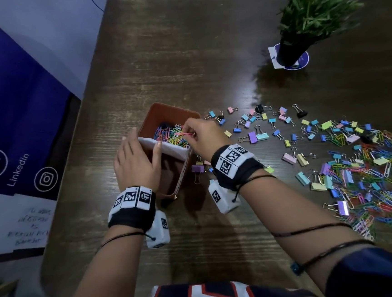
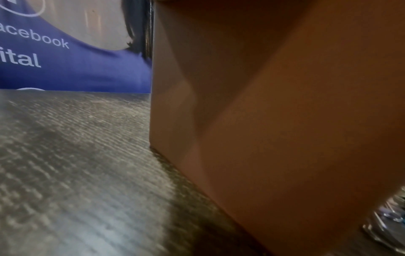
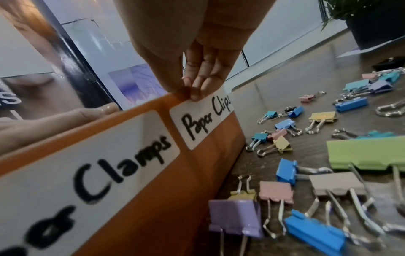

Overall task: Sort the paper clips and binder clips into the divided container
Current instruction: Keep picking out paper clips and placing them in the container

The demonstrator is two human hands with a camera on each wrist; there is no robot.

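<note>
A brown divided container (image 1: 171,110) stands on the dark wooden table. Its far compartment holds a heap of coloured paper clips (image 1: 170,136); a white divider (image 1: 166,148) crosses it. My left hand (image 1: 142,144) grips the container's left wall, thumb over the rim. Above the far compartment, my right hand (image 1: 190,133) pinches a pink paper clip (image 1: 184,133). In the right wrist view the container's side (image 3: 197,173) carries labels reading "Clamps" (image 3: 109,164) and "Paper Clips" (image 3: 203,117), and the right hand's fingertips (image 3: 195,93) sit at the rim. The left wrist view shows only the container wall (image 2: 285,121).
Loose binder clips (image 1: 258,135) lie scattered right of the container, and a dense pile of mixed paper clips and binder clips (image 1: 370,175) fills the right side. A potted plant (image 1: 307,20) stands far right. A purple banner (image 1: 9,112) runs along the table's left edge.
</note>
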